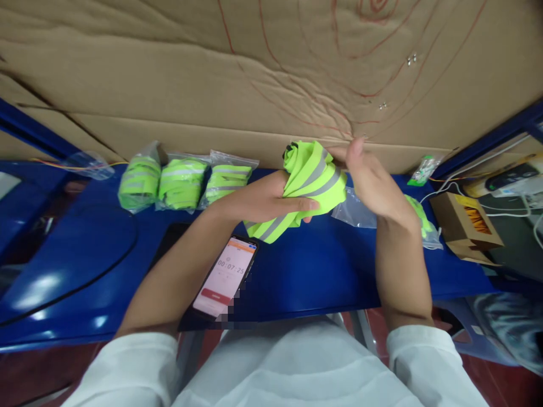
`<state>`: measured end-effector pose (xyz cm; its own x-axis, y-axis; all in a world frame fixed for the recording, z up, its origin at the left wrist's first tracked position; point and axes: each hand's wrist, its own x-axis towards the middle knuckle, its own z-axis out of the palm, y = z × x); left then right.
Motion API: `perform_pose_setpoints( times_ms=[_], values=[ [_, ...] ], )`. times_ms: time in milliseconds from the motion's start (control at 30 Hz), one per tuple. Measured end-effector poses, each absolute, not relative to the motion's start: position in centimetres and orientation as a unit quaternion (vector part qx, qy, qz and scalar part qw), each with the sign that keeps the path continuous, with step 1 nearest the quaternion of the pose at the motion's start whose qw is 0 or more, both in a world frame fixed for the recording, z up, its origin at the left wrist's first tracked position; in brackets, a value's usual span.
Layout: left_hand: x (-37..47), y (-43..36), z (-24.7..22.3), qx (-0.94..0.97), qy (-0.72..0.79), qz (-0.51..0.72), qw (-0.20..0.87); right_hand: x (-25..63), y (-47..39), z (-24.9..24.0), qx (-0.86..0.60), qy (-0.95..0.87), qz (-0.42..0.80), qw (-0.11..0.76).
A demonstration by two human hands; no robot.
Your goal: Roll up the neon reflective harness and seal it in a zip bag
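Observation:
A neon yellow-green reflective vest with grey stripes is bunched into a loose roll above the blue table. My left hand grips it from the left, thumb across the front and fingertips showing underneath. At its right side is my right hand, with the thumb raised and the palm facing the vest. The other fingers of that hand are mostly hidden behind the cloth, so whether they touch it is unclear. Below the right hand lies a clear plastic bag. One loose end of the vest hangs toward the lower left.
Several bagged neon bundles stand along the back left. A phone showing a timer lies near the front edge of the blue table. A cardboard box and cables sit at right. A cardboard wall rises behind.

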<state>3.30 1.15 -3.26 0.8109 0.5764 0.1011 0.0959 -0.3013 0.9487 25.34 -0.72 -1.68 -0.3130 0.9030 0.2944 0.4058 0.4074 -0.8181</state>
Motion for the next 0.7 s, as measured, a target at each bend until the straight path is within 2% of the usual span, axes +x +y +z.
perform_pose_setpoints(
  times_ms=[67, 133, 267, 367, 433, 600, 700],
  values=[
    [3.4, 1.2, -3.5, 0.795, 0.197, 0.228, 0.526, 25.2, -1.5, -1.3, -0.423, -0.794, 0.282, 0.335],
    [3.5, 1.1, -3.6, 0.806, 0.187, 0.238, 0.509, 24.6, -1.9, -1.2, -0.424, -0.811, 0.238, 0.324],
    [3.3, 1.0, -3.3, 0.782, 0.214, 0.233, 0.537, 23.8, -2.1, -1.3, -0.441, -0.800, 0.199, 0.354],
    [3.1, 1.2, -3.0, 0.763, 0.229, 0.182, 0.576, 24.1, -2.3, -0.8, -0.448, -0.766, 0.200, 0.416],
    [3.0, 1.4, -3.0, 0.756, 0.230, 0.168, 0.589, 24.5, -2.5, -0.5, -0.449, -0.737, 0.239, 0.445],
    [2.7, 1.4, -2.6, 0.766, 0.197, 0.150, 0.593, 24.8, -2.7, -0.4, -0.417, -0.663, 0.426, 0.453],
    [2.6, 1.5, -2.5, 0.771, 0.217, 0.145, 0.581, 24.4, -2.3, -0.5, -0.418, -0.615, 0.464, 0.481]
  ],
)
